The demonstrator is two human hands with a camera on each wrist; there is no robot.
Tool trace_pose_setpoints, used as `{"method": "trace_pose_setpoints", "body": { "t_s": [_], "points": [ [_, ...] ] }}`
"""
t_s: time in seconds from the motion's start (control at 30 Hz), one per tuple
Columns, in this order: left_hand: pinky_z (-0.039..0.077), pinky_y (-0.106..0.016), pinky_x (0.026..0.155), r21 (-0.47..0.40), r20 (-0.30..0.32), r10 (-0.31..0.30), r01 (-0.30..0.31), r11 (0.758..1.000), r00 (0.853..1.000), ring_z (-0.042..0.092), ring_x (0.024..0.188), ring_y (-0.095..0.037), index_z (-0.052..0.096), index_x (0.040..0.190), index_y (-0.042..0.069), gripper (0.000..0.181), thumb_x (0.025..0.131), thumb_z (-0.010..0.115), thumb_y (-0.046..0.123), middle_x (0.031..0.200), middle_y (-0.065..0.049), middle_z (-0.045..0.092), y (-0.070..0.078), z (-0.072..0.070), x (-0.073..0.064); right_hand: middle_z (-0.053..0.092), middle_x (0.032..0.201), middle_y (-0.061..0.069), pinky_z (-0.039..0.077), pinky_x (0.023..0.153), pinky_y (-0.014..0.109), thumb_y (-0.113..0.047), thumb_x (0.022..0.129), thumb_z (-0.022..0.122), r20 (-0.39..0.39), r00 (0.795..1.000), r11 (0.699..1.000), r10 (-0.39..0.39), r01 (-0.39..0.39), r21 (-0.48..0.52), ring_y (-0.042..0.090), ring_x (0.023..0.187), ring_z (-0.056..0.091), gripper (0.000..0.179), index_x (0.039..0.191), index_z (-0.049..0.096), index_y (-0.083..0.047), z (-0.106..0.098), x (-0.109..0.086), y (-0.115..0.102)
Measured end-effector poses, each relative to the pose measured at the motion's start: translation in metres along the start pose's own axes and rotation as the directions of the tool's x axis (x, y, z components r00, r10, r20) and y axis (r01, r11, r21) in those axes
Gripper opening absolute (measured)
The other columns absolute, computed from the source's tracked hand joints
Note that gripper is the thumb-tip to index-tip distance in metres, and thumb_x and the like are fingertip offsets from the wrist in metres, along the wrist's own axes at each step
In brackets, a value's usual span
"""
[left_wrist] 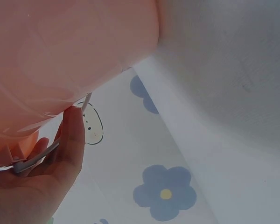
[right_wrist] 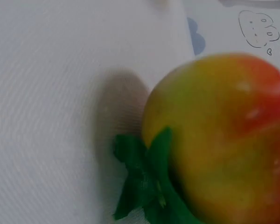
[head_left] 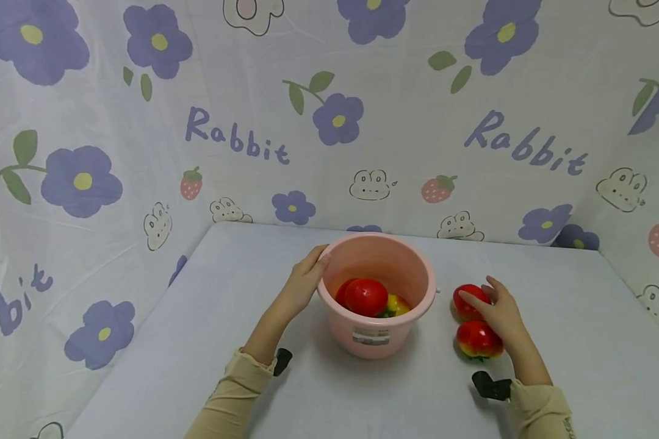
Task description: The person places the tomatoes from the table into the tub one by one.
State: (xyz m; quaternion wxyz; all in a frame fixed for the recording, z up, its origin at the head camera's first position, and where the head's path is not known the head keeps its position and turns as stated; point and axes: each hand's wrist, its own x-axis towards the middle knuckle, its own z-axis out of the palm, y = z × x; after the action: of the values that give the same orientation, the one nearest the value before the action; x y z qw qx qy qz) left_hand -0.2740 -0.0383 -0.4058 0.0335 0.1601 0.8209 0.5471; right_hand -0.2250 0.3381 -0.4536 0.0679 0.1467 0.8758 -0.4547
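Observation:
A pink plastic bucket [head_left: 377, 334] stands on the table with several red and yellow tomatoes [head_left: 367, 297] inside. My left hand [head_left: 301, 281] grips its rim at the left, thumb over the edge and fingers outside. From the left wrist view, those fingers [left_wrist: 73, 135] lie under the rim beside the thin grey handle [left_wrist: 44, 154]. Right of the bucket, my right hand [head_left: 502, 314] reaches over the farther tomato [head_left: 465, 310], thumb and fingers spread above it. A nearer red-yellow tomato [head_left: 479, 341] lies by the palm; its green leaves [right_wrist: 147, 179] appear in the right wrist view.
The white table [head_left: 198, 360] ends at a cloth backdrop [head_left: 395, 122] printed with flowers and rabbits, which also rises at both sides. A label [head_left: 370, 336] is stuck on the bucket's front. Black wrist mounts [head_left: 491, 386] jut from the sleeves.

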Motion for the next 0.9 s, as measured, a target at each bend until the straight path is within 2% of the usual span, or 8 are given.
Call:
{"method": "trace_pose_setpoints", "body": {
  "t_s": [0.2, 0.4, 0.67, 0.9],
  "points": [
    [0.047, -0.050, 0.104, 0.006, -0.003, 0.001, -0.001, 1.000, 1.000, 0.055, 0.126, -0.027, 0.049, 0.140, 0.022, 0.042, 0.103, 0.038, 0.040, 0.140, -0.006, 0.057, -0.0003, -0.0004, 0.0011, 0.014, 0.157, 0.033, 0.033, 0.105, 0.069, -0.050, 0.094, 0.056, 0.042, 0.998, 0.999, 0.038, -0.037, -0.030, 0.055, 0.141, 0.019, 0.096, 0.156, -0.003, -0.007, 0.0003, 0.0016, 0.0000],
    [0.046, -0.050, 0.105, 0.003, -0.005, 0.002, -0.002, 1.000, 1.000, 0.055, 0.126, -0.027, 0.050, 0.139, 0.022, 0.042, 0.103, 0.038, 0.040, 0.140, -0.005, 0.057, -0.0006, 0.0000, 0.0016, 0.016, 0.156, 0.034, 0.035, 0.104, 0.068, -0.051, 0.094, 0.056, 0.045, 0.998, 0.999, 0.034, -0.032, -0.044, 0.055, 0.140, 0.021, 0.095, 0.156, 0.000, -0.006, 0.0004, 0.0005, 0.0006],
    [0.046, -0.050, 0.106, -0.010, -0.003, 0.001, -0.001, 1.000, 1.000, 0.055, 0.127, -0.027, 0.049, 0.140, 0.021, 0.041, 0.104, 0.038, 0.038, 0.141, -0.006, 0.056, -0.0001, 0.0003, 0.0011, 0.017, 0.156, 0.032, 0.036, 0.103, 0.068, -0.054, 0.093, 0.056, 0.023, 1.000, 1.000, 0.017, -0.017, -0.006, 0.054, 0.140, 0.021, 0.098, 0.156, -0.003, -0.007, -0.0002, -0.0015, 0.0026],
    [0.046, -0.050, 0.106, -0.013, -0.004, -0.011, 0.011, 1.000, 1.000, 0.054, 0.129, -0.027, 0.049, 0.140, 0.022, 0.042, 0.104, 0.038, 0.039, 0.142, -0.005, 0.056, -0.0003, 0.0007, 0.0008, 0.019, 0.156, 0.032, 0.035, 0.104, 0.069, -0.050, 0.094, 0.056, 0.000, 1.000, 1.000, 0.003, -0.003, 0.000, 0.054, 0.140, 0.022, 0.096, 0.156, -0.003, -0.007, 0.0003, -0.0030, 0.0026]
  ]
}}
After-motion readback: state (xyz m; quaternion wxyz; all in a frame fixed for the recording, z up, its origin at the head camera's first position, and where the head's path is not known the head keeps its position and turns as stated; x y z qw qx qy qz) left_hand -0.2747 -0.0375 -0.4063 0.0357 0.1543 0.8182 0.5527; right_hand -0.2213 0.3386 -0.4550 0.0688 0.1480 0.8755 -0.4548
